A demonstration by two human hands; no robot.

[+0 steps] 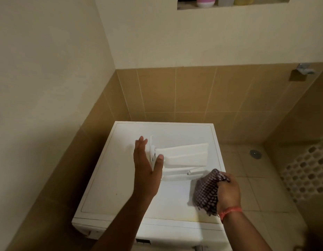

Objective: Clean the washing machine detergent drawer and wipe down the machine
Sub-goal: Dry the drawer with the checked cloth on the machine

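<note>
Head view: the white plastic detergent drawer (184, 158), pulled out of the machine, lies on the flat white top of the washing machine (106, 187), around the middle and nearer its right edge. The left hand (146, 167) steadies the drawer's front panel, fingers straight, thumb on its side. The right hand (227, 192) grips a bunched dark checkered cloth (206, 192) just beside the drawer. The drawer looks light, stiff, probably slippery when wet; its front panel seems the surest hold.
</note>
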